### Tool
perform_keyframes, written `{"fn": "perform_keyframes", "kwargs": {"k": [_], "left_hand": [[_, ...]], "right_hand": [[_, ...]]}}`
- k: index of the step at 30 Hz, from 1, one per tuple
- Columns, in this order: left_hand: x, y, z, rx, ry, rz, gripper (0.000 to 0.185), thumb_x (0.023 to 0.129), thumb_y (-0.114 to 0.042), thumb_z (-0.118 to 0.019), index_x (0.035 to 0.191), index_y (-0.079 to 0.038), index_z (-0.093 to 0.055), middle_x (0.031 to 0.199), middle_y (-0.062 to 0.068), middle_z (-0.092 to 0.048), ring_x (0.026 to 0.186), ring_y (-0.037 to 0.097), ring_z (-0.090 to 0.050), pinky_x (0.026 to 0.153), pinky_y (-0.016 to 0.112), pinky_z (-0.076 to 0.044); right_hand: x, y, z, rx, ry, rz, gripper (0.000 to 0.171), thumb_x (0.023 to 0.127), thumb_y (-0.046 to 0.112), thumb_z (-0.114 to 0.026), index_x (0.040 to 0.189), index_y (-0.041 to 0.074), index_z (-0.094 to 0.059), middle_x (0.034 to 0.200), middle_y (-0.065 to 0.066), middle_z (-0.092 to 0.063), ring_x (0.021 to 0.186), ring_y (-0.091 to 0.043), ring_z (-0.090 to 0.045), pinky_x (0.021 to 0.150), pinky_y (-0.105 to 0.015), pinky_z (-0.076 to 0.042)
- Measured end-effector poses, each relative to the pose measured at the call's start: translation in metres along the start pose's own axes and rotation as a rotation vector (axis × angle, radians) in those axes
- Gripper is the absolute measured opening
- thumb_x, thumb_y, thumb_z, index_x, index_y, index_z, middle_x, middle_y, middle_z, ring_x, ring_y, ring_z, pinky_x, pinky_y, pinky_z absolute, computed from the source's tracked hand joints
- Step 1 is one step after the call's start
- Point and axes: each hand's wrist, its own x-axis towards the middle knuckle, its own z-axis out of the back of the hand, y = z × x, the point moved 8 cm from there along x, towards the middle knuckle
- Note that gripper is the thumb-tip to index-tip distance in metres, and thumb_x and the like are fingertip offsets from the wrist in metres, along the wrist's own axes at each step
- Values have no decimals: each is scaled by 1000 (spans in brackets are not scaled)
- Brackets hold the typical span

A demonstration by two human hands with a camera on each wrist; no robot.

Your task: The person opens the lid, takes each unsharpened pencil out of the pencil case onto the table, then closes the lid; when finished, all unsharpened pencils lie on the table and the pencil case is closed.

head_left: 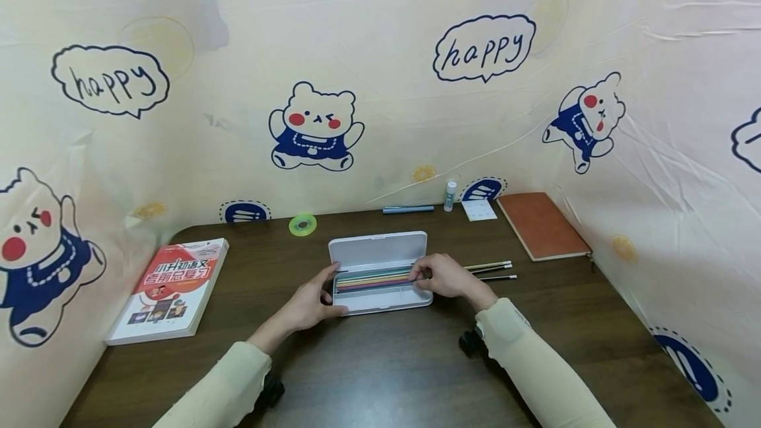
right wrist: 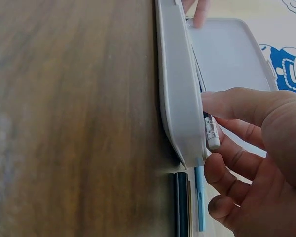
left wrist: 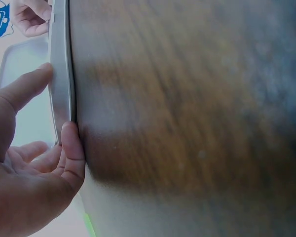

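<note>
several slim multicoloured pencils [head_left: 371,278]

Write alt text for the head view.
A person's left grip holds an open white pencil case on a wooden table; the right grip is at the multicolored pencils inside. More pencils lie right of it, with a Chinese review book far left and a brown notebook far right.

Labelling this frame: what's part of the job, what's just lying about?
In use:
- case
- pencils inside
- loose pencils, probably

Lying about:
- book
- notebook
- tape
- blue pen
- glue stick
- paper
</note>
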Motion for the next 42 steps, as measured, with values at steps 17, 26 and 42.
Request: {"fn": "perform_keyframes", "kwargs": {"k": [17, 26, 42], "left_hand": [[1, 0, 0, 0, 0, -10, 97, 79, -23, -86, 157, -17, -28, 143, 11, -53, 81, 12, -55, 69, 26, -44], [0, 1, -1, 4, 0, 1, 97, 80, -24, -85, 157, -17, -28, 142, 10, -53, 81, 12, -55, 69, 26, -44], [0, 0, -1, -3, 0, 5, 97, 80, -23, -85, 157, -18, -28, 143, 10, -54, 80, 12, -54, 69, 26, -44]], "right_hand": [[-22, -21, 39, 86, -45, 26, 4, 92, 16, -71, 95, 18, -74, 85, 6, -68, 73, -12, -51, 64, -26, -43], [-46, -59, 65, 83, -86, -52, 7, 92, 15, -70, 95, 22, -73, 86, 5, -68, 77, -15, -54, 70, -29, -46], [-95, -120, 94, 70, -150, -109, 5, 91, 15, -72, 96, 17, -75, 88, 4, -71, 80, -13, -57, 74, -27, -47]]}}
